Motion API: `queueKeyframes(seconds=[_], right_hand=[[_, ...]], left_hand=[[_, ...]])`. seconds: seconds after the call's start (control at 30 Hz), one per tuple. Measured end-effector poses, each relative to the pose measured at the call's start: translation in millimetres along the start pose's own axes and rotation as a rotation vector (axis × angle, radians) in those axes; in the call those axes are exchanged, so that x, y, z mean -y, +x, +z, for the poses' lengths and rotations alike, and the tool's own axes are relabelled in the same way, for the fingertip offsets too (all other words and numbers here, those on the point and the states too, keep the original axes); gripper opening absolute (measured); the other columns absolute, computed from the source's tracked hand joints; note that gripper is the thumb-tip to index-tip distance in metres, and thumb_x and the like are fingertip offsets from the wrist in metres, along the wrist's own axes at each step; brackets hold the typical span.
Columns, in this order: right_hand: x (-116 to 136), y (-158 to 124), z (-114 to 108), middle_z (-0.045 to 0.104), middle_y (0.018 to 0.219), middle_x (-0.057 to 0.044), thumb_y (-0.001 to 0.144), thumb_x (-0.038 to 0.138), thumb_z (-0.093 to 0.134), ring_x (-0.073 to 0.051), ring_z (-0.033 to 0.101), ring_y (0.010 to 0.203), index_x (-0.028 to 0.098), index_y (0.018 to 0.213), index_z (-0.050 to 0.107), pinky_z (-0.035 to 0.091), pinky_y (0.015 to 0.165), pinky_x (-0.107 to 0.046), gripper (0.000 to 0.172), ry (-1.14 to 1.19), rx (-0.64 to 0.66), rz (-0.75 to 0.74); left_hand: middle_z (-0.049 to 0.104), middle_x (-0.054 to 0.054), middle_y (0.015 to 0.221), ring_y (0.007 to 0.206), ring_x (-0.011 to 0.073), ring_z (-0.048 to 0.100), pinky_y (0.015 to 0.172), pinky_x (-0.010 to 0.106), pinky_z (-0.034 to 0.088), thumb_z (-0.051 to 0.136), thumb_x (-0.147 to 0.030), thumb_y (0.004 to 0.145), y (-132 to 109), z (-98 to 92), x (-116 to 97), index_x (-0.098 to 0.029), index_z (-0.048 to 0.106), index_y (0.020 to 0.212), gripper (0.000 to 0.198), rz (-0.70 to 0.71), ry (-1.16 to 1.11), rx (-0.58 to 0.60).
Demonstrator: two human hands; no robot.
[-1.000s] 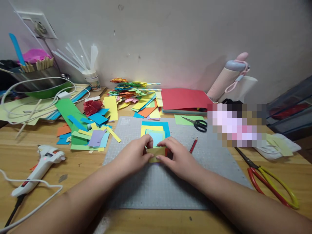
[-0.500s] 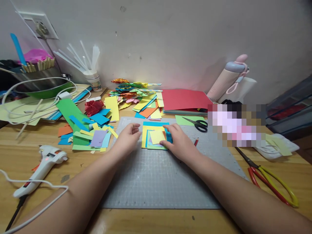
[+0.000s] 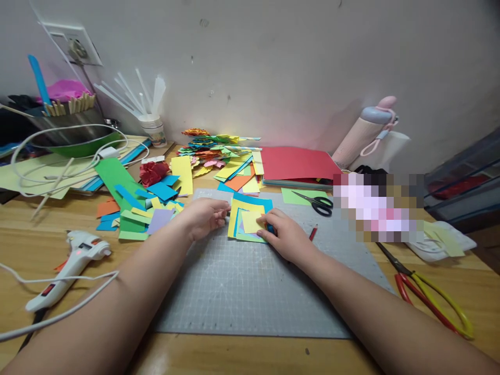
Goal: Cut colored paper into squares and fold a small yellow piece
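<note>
A layered stack of coloured paper squares (image 3: 252, 221), blue and yellow underneath with a small pale yellow one on top, lies on the grey cutting mat (image 3: 250, 291). My right hand (image 3: 287, 234) is at its right edge, thumb over the upper sheets and fingers bent at the side, gripping it. Beside the left edge is my left hand (image 3: 207, 219), fingers loosely curled and apart, fingertips close to the yellow sheet; whether they touch it I cannot tell. A red pencil (image 3: 313, 232) lies right of my right hand.
Black-handled scissors (image 3: 321, 203) lie at the mat's back right, large red-and-yellow-handled scissors (image 3: 433, 302) at the right. Paper scraps (image 3: 135, 219) and a corded glue gun (image 3: 72, 268) are on the left. Behind stand red paper (image 3: 299, 162), a cup of glue sticks (image 3: 153, 130) and a bottle (image 3: 361, 130).
My left hand has come closer to the stack's left edge. My right fingers have drawn in at the right edge, and the stack's back sheets have turned slightly. The view has shifted a little.
</note>
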State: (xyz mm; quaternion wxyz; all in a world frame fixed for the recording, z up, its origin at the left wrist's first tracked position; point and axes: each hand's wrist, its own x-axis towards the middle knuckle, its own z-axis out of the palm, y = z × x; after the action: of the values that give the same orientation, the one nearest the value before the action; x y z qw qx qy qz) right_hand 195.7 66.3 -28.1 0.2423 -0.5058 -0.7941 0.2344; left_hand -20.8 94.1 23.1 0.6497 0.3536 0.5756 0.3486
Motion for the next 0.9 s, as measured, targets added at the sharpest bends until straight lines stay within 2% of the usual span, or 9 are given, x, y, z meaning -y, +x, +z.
queueKeyframes(seconds=[0.1, 0.17, 0.27, 0.4, 0.47, 0.57, 0.7, 0.77, 0.9], right_hand=[[1, -1, 1, 0.057, 0.092, -0.003, 0.083, 0.024, 0.063, -0.019, 0.055, 0.081, 0.021, 0.095, 0.063, 0.042, 0.07, -0.031, 0.012, 0.026, -0.025, -0.006], [1, -2, 1, 0.057, 0.09, -0.002, 0.081, 0.024, 0.064, -0.018, 0.054, 0.078, 0.022, 0.092, 0.063, 0.042, 0.069, -0.031, 0.011, 0.056, -0.046, -0.009], [-2, -3, 0, 0.057, 0.095, -0.003, 0.081, 0.028, 0.063, -0.017, 0.053, 0.077, 0.022, 0.098, 0.06, 0.044, 0.068, -0.03, 0.018, 0.098, -0.154, 0.026], [-5, -4, -5, 0.052, 0.117, -0.013, 0.078, 0.039, 0.064, -0.018, 0.053, 0.078, 0.018, 0.122, 0.044, 0.047, 0.072, -0.035, 0.053, 0.318, -0.421, 0.2], [-4, -4, -8, 0.059, 0.113, -0.011, 0.076, 0.042, 0.066, -0.017, 0.058, 0.075, 0.019, 0.121, 0.046, 0.05, 0.074, -0.036, 0.055, 0.561, -0.345, 0.236], [-1, -3, -7, 0.069, 0.096, -0.007, 0.08, 0.044, 0.059, -0.019, 0.066, 0.078, 0.019, 0.107, 0.054, 0.054, 0.075, -0.035, 0.037, 0.728, -0.157, 0.228], [-3, 3, -4, 0.073, 0.089, -0.006, 0.079, 0.036, 0.058, -0.02, 0.07, 0.079, 0.019, 0.098, 0.057, 0.055, 0.069, -0.032, 0.026, 0.679, -0.123, 0.285], [-5, 6, -3, 0.073, 0.084, -0.005, 0.076, 0.029, 0.06, -0.021, 0.07, 0.075, 0.018, 0.095, 0.059, 0.054, 0.065, -0.03, 0.022, 0.599, -0.126, 0.331], [-7, 11, -6, 0.072, 0.075, -0.004, 0.071, 0.022, 0.063, -0.02, 0.067, 0.067, 0.018, 0.092, 0.063, 0.047, 0.054, -0.026, 0.022, 0.409, -0.146, 0.402]], left_hand=[[0.051, -0.002, 0.048, 0.042, 0.0091, 0.043, 0.042, 0.022, 0.028, 0.076, -0.023, 0.065, 6, 6.5, 10, -0.012, 0.061, 0.06, 0.019, 0.018, 0.135, 0.052], [0.055, -0.001, 0.047, 0.044, 0.0112, 0.046, 0.044, 0.023, 0.029, 0.081, -0.023, 0.057, 9, 13.0, 19, -0.013, 0.065, 0.059, 0.019, 0.078, 0.207, 0.045], [0.07, 0.003, 0.07, 0.062, 0.0174, 0.06, 0.055, 0.025, 0.041, 0.08, -0.021, 0.055, 11, 20.5, 29, -0.014, 0.071, 0.072, 0.021, 0.199, 0.232, 0.042], [0.073, 0.006, 0.102, 0.091, 0.0237, 0.066, 0.077, 0.031, 0.05, 0.077, -0.033, 0.063, 4, 20.1, 33, -0.015, 0.069, 0.098, 0.04, 0.332, 0.185, 0.077], [0.072, 0.007, 0.107, 0.097, 0.0245, 0.065, 0.082, 0.031, 0.05, 0.076, -0.037, 0.064, 1, 18.0, 33, -0.015, 0.068, 0.102, 0.045, 0.361, 0.172, 0.079], [0.073, 0.008, 0.103, 0.094, 0.0261, 0.066, 0.079, 0.033, 0.051, 0.077, -0.039, 0.064, -2, 16.3, 34, -0.014, 0.069, 0.1, 0.045, 0.333, 0.184, 0.068], [0.073, 0.009, 0.092, 0.086, 0.028, 0.067, 0.068, 0.031, 0.051, 0.079, -0.036, 0.062, 0, 13.1, 36, -0.014, 0.07, 0.092, 0.039, 0.253, 0.231, -0.042], [0.071, 0.01, 0.093, 0.083, 0.0281, 0.067, 0.062, 0.03, 0.05, 0.078, -0.033, 0.064, 1, 9.6, 34, -0.014, 0.067, 0.098, 0.042, 0.214, 0.226, -0.128], [0.062, 0.015, 0.116, 0.101, 0.025, 0.064, 0.075, 0.028, 0.053, 0.07, -0.022, 0.073, -4, 1.9, 21, -0.013, 0.054, 0.116, 0.046, 0.141, 0.105, -0.199]])
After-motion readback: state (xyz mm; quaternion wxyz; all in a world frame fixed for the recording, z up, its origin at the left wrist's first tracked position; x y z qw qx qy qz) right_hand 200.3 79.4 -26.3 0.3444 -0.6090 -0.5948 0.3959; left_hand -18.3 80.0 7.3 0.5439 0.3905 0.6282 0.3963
